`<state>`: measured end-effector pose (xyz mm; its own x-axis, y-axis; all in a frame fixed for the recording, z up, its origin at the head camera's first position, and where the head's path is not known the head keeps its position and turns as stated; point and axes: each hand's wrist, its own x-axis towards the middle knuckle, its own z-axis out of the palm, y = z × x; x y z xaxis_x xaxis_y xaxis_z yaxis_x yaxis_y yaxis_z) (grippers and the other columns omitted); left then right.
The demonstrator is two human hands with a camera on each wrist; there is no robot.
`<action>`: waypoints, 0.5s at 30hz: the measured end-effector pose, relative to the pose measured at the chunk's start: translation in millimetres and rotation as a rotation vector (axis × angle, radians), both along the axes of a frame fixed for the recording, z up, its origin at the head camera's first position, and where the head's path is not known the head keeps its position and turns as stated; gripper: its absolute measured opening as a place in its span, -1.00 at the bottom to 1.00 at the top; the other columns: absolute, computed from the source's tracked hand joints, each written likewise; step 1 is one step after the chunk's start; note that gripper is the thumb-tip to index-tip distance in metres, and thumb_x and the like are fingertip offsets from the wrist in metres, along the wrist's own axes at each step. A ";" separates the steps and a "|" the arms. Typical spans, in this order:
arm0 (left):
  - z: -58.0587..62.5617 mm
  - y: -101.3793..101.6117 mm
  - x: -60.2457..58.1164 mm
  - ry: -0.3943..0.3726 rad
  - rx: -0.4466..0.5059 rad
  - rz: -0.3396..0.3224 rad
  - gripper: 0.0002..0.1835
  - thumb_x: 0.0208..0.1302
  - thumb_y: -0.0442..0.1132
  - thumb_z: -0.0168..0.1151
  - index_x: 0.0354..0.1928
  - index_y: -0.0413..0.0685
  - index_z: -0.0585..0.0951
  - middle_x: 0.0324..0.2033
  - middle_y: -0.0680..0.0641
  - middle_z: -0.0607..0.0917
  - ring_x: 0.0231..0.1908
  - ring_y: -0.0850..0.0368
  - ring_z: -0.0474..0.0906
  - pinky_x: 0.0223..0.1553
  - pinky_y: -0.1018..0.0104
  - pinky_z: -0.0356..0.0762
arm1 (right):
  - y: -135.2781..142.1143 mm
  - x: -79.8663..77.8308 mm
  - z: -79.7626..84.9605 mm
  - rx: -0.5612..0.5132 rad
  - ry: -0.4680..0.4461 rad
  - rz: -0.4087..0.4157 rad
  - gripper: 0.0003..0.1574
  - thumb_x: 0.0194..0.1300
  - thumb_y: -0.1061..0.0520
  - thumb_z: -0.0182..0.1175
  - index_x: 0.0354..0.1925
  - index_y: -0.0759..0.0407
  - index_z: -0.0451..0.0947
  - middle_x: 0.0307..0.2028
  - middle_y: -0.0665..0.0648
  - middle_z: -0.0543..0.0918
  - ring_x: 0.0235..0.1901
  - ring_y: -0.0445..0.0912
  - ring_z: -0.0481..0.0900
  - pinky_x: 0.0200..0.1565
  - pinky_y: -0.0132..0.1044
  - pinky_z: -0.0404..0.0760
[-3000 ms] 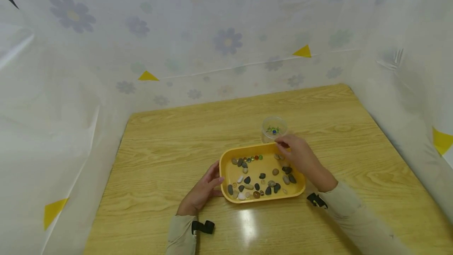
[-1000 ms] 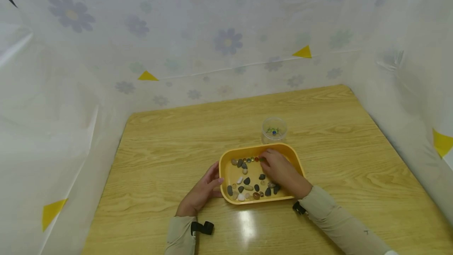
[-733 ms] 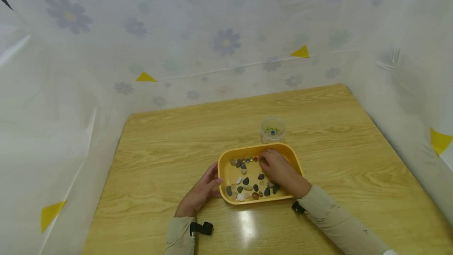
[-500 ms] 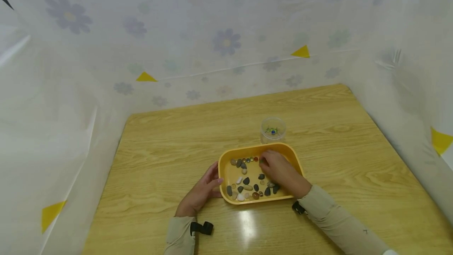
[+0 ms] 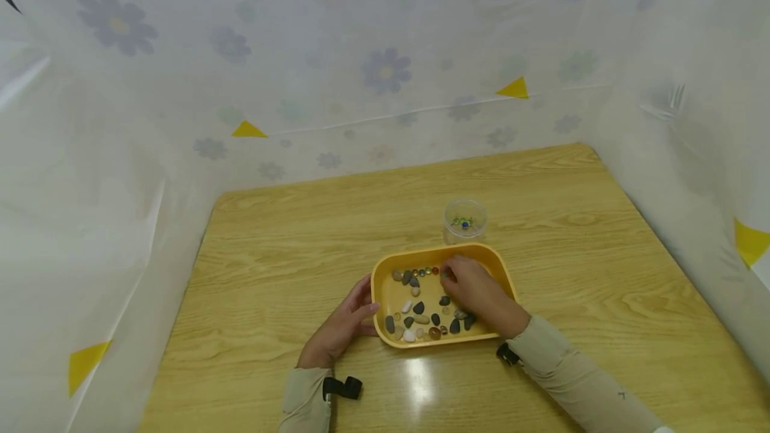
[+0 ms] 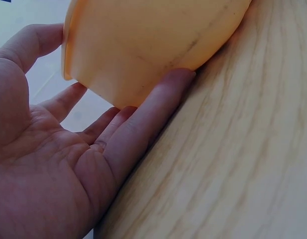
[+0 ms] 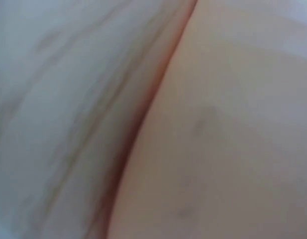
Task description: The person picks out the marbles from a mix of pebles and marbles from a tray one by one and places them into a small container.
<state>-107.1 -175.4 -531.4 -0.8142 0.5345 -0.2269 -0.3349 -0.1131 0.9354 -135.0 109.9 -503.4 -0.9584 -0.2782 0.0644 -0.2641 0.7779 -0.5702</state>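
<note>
In the head view a yellow tray holds pebbles and small glass marbles. My left hand grips its left end; in the left wrist view the thumb lies at the rim and fingers touch the outer wall. Inside the tray, my right hand has its thumb and fingers drawn together at the right end of a marble row, just beyond a red marble. It pinches a small glass marble, mostly covered by the fingertips. Only the tray wall and table show, blurred, in the right wrist view.
A clear round tub with green and blue marbles stands right behind the tray. Dark pebbles and a white pebble lie across the tray floor. The wooden table is enclosed by pale flowered sheeting.
Since 3 s ago my right hand has moved from beside the tub, down and left into the tray. It has stayed nearly still over the last second. My left hand keeps its grip.
</note>
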 end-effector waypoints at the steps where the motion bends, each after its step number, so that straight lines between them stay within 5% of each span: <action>1: -0.5 0.2 0.0 0.002 0.001 0.000 -0.33 0.37 -0.20 0.06 0.42 0.28 0.04 0.28 -0.20 0.24 0.10 -0.20 0.39 -0.17 -0.11 0.57 | 0.1 0.1 -0.2 -0.013 0.008 -0.008 -0.93 0.24 0.18 0.14 -0.33 0.12 0.56 -0.42 -0.04 0.50 -0.45 -0.20 0.40 -0.40 -0.34 0.48; 15: 1.2 1.2 0.7 0.021 0.033 -0.013 -0.36 0.38 -0.21 0.03 0.42 0.29 0.06 0.31 -0.19 0.22 0.11 -0.24 0.38 -0.18 -0.11 0.57 | 0.3 1.4 5.3 -0.178 0.115 -0.085 -0.82 0.25 0.13 0.16 -0.18 0.14 0.60 -0.26 0.01 0.58 -0.24 -0.13 0.51 -0.21 -0.21 0.58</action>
<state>-106.5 -174.2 -530.2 -0.8115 0.5518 -0.1924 -0.3172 -0.1396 0.9380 -133.6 110.3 -498.1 -0.9615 -0.1709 0.2152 -0.2727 0.6898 -0.6707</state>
